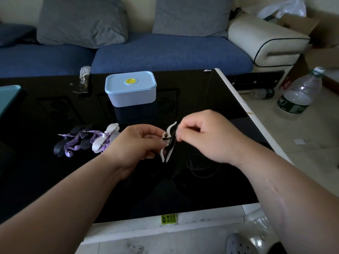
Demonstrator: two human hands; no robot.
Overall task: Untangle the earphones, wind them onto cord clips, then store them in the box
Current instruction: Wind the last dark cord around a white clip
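Above the black table [55, 180], the left hand [139, 143] is pinching one white cord clip [163, 153]. The right hand [207, 138] is pinching the black cord [164, 139] on it. At 12 o'clock, one lidded box [130, 88] is hiding its contents.

Black table [55, 180] w/ box [131, 88], earphones [82, 142]

Blue sofa [165, 52] w/ grey cushions [82, 21] is sitting behind the glossy black counter [211, 92]. Pale tile floor [311, 140] is showing off its right edge, w/ plastic bottle [299, 92] & cardboard box [300, 22]. Dim light.
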